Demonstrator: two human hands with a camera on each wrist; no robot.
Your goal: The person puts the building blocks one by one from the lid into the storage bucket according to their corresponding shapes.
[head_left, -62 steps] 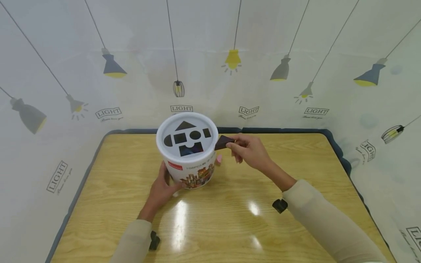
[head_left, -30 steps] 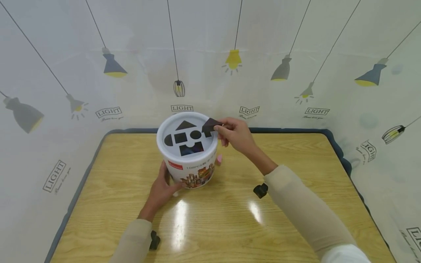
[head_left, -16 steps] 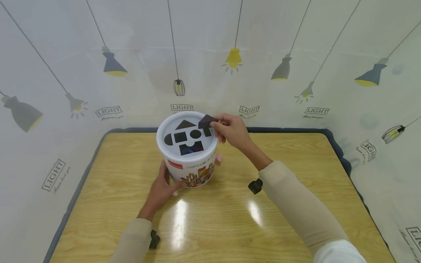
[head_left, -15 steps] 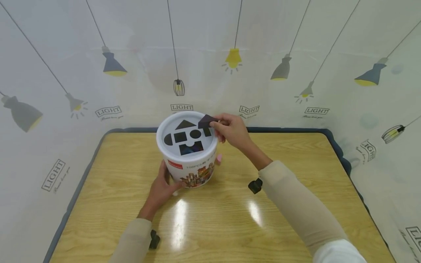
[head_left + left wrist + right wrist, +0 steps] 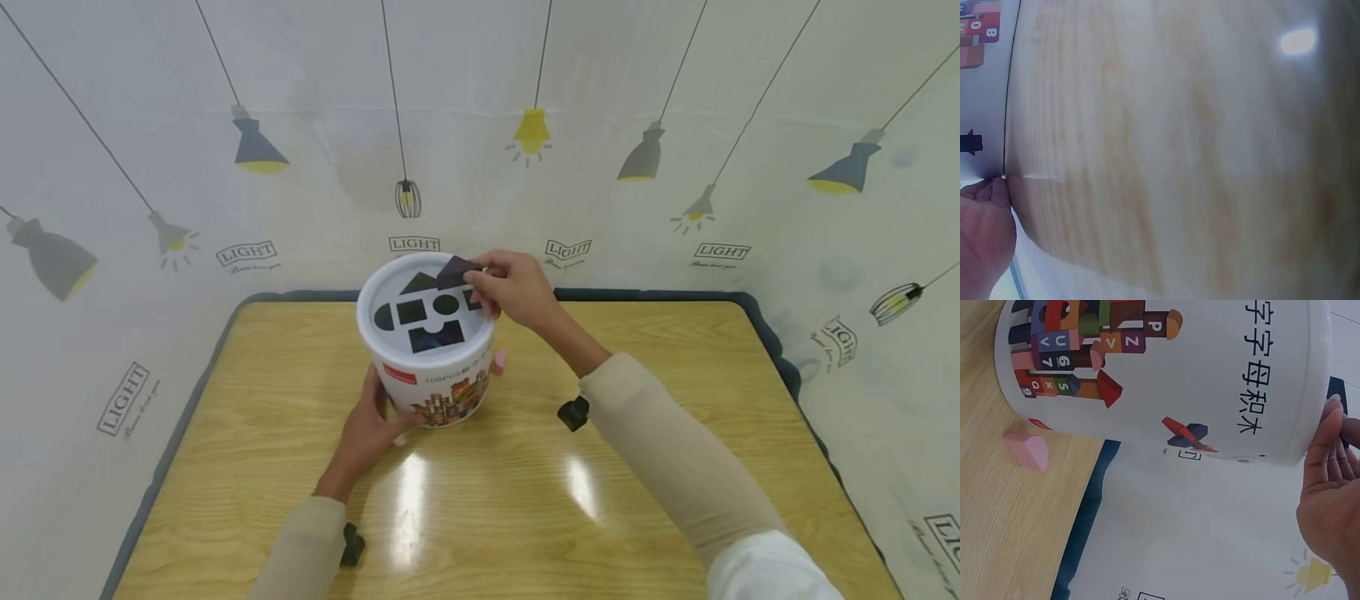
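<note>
A white toy-block bucket (image 5: 408, 379) with shape-cut holes in its lid (image 5: 390, 287) stands upright on the table. My left hand (image 5: 367, 429) holds its lower left side, thumb across the front. Between thumb and fingers, my right hand (image 5: 517, 287) pinches a dark triangular block (image 5: 453, 272) over the lid's back right. The block's left end overlaps the triangular hole (image 5: 420, 284) from this angle; whether it touches the lid I cannot tell. In the right wrist view, the right hand (image 5: 1332, 481) is by the bucket's rim, and only a dark edge of the block (image 5: 1339, 387) shows.
A pink block (image 5: 499, 361) lies on the wooden table (image 5: 600, 517) just right of the bucket; its rounded side shows in the right wrist view. Behind the table hangs a white lamp-printed cloth (image 5: 480, 183). A dark camera mount (image 5: 573, 413) sits at the right wrist.
My right hand has carried the triangular block from beside the bucket up over the lid, then left towards the triangular hole. The left hand and the bucket have stayed in place.
</note>
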